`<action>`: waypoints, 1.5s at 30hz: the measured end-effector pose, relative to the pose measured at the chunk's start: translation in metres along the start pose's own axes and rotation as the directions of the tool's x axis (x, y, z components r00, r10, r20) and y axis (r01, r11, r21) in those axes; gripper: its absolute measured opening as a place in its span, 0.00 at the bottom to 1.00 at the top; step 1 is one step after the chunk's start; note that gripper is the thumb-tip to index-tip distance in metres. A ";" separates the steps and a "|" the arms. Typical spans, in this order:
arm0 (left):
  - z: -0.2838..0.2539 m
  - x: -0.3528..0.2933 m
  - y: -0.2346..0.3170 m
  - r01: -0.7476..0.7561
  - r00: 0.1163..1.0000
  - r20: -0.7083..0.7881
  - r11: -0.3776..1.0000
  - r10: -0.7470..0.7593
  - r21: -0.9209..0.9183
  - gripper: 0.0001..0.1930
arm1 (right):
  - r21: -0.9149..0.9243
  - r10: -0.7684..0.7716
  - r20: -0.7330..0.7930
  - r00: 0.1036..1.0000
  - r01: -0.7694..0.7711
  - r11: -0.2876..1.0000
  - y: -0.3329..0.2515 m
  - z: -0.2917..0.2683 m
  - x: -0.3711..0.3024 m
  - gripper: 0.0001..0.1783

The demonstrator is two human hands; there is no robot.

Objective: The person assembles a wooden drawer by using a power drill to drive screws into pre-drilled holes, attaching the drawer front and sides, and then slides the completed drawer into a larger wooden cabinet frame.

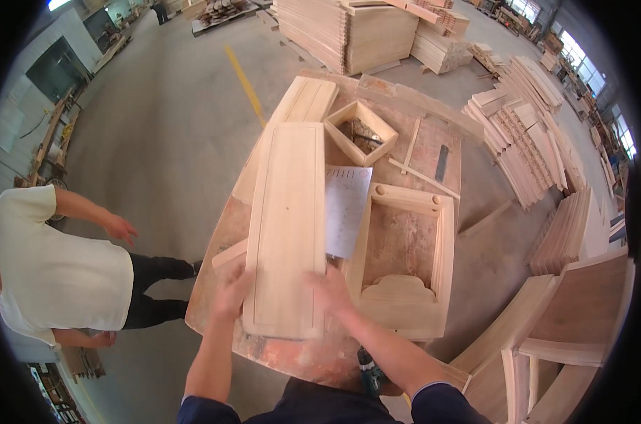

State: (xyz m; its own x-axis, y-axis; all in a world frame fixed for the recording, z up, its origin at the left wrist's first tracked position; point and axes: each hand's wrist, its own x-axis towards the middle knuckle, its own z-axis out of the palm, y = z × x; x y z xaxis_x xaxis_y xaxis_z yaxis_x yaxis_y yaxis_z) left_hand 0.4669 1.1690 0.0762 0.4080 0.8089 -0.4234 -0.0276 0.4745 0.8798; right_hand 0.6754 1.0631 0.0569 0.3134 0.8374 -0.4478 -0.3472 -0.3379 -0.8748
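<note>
A long pale wooden panel (286,219) with a grooved border and a small dark dot in its middle lies lengthwise in front of me. My left hand (233,291) is closed on its left edge near the close end. At the right edge my right hand (327,290), blurred, grips the panel opposite; its fingertips are partly hidden. Right of the panel, partly covered by it, is a sheet of paper (346,212) with writing. Beside that stands an open wooden frame (444,261) with a scalloped piece (399,290) at its near end.
The worn workbench (285,353) also bears another panel (302,99), a small wooden box (363,116) of hardware and thin strips (423,177). A power drill (368,371) hangs at the near edge. Stacked boards (525,134) stand right. A person (66,261) stands left.
</note>
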 end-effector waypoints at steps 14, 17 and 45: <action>-0.032 0.138 -0.014 -0.047 0.978 -0.202 0.907 -0.042 -0.417 0.14 | -0.330 -0.161 0.152 0.975 0.204 0.922 -0.007 -0.022 0.084 0.30; -0.045 0.168 0.006 0.054 0.990 -0.116 0.974 -0.081 -0.221 0.12 | -0.447 -0.352 0.045 0.935 0.334 0.830 0.028 -0.067 -0.016 0.19; 0.531 -0.470 0.019 -0.825 -0.541 0.769 -0.390 0.340 -0.408 0.37 | -0.918 -0.555 -0.016 0.832 0.208 0.338 0.221 -0.222 -0.308 0.43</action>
State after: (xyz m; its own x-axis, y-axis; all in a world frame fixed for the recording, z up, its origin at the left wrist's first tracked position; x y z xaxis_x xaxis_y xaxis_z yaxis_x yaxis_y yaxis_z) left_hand 0.7594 0.6134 0.4065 0.4718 -0.5434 0.6943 -0.6983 -0.7111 -0.0819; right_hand 0.6984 0.6356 -0.0397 0.4677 0.8771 0.1097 0.7588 -0.3347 -0.5588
